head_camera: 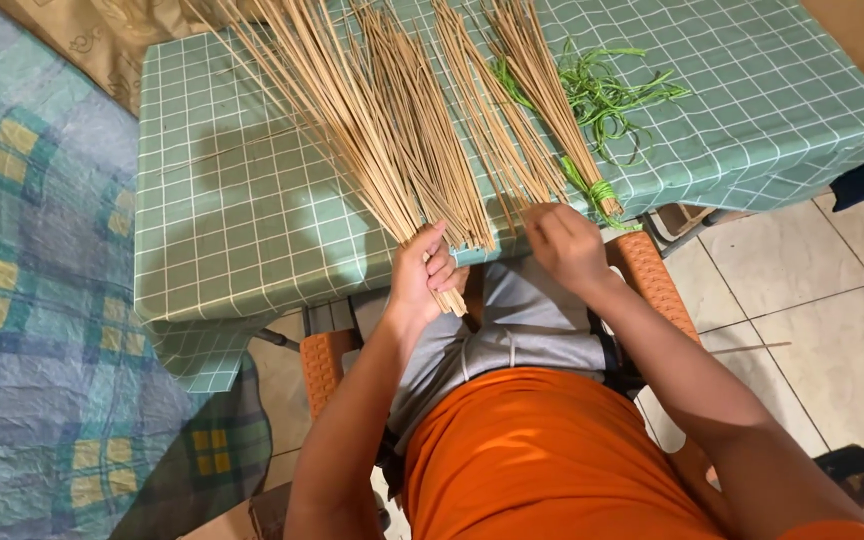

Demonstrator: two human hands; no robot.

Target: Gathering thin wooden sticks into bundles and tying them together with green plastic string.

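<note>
So the person is sitting on an orange woven chair (652, 280) pulled up to a small table (242, 250) covered in a green checked cloth; orange shirt and grey shorts are visible from above.

The left hand (420, 285) is wrapped tight around the lower end of a bundle of thin tan sticks (352, 130); fingers curled right round it, thumb up the side, stick ends poking out below the fist just off the table's near edge; the rest of that bundle fans up and away across the cloth toward the far left corner.

The right hand (564, 245) sits at the table edge with its back to the camera, fingers bent down onto the ends of some loose sticks (487, 130) lying next to the held bundle; honestly can't tell if it's pinching any or just resting on them, since the fingertips are hidden under the hand.

Just to the right of that hand there's a tied bundle of sticks (542, 90), bound near its bottom with a green strip (604, 190); it lies flat on the cloth, angled the same way as the rest; beyond it is a messy pile of green strips (612, 95) toward the far right of the table.

Left of the table is a blue and yellow plaid blanket (22, 300); on the right, pale floor tiles (812, 330), with one stray stick (752, 349) lying on them.
</note>
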